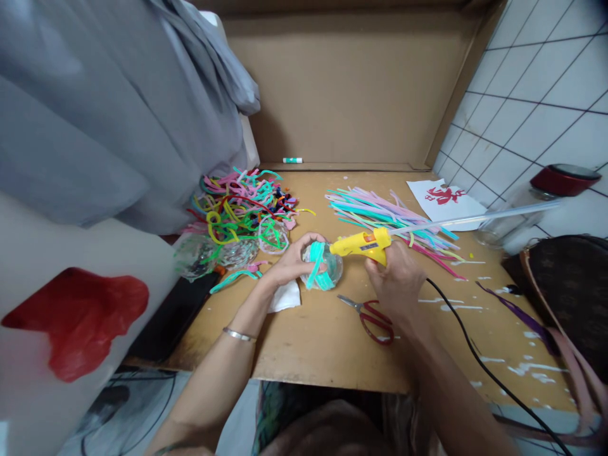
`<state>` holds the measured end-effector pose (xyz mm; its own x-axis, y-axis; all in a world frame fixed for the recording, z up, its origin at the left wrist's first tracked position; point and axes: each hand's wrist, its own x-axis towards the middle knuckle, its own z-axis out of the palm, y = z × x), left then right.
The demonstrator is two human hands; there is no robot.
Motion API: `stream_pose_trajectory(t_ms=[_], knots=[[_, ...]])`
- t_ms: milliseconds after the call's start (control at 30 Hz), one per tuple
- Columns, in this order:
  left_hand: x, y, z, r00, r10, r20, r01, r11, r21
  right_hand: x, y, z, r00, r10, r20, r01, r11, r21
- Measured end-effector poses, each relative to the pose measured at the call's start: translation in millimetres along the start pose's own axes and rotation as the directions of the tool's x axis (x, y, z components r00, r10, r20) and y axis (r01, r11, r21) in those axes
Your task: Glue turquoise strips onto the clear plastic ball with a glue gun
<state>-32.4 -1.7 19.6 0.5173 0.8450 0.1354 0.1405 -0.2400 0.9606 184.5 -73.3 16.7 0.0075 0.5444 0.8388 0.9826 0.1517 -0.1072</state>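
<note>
My left hand (300, 258) grips a clear round plastic container (336, 271), with turquoise pipe cleaners (317, 261) lying across it. In my right hand (399, 276) is a yellow hot glue gun (363, 243), its nozzle pointing left at the container's upper right edge. Whether the nozzle touches it, I cannot tell. A long clear glue stick (456, 220) sticks out of the gun's back. Red-handled scissors (373, 316) lie on the table just below, between my two hands.
A tangle of coloured pipe cleaners (237, 206) lies at the back left, straight pastel ones (380, 206) at the back right. The gun's black cord (468, 339) crosses the right side. A glass jar (513, 212) and a brown bag (570, 297) stand far right.
</note>
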Motion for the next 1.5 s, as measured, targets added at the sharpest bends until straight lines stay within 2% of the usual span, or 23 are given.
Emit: stream_pose_trajectory(t_ms=[267, 667, 833, 1500], knots=[[0.2, 0.1, -0.4, 1.0, -0.004, 0.002, 0.004, 1.0, -0.003, -0.5, 0.4, 0.6, 1.0, 0.014, 0.022, -0.014, 1.0, -0.005], [-0.1, 1.2, -0.5, 1.0, -0.005, 0.011, 0.005, 1.0, 0.027, -1.2, 0.2, 2.7, 1.0, -0.018, -0.013, 0.017, 0.999, -0.036], [0.3, -1.5, -1.0, 1.0, 0.005, 0.007, -0.005, 1.0, 0.03, -2.0, 0.7, 2.8, 1.0, -0.002, 0.014, 0.002, 1.0, -0.021], [-0.6, -4.2, -1.2, 1.0, -0.007, 0.005, 0.007, 1.0, -0.03, -3.5, 0.8, 4.4, 0.999, 0.033, 0.022, -0.034, 0.999, 0.017]])
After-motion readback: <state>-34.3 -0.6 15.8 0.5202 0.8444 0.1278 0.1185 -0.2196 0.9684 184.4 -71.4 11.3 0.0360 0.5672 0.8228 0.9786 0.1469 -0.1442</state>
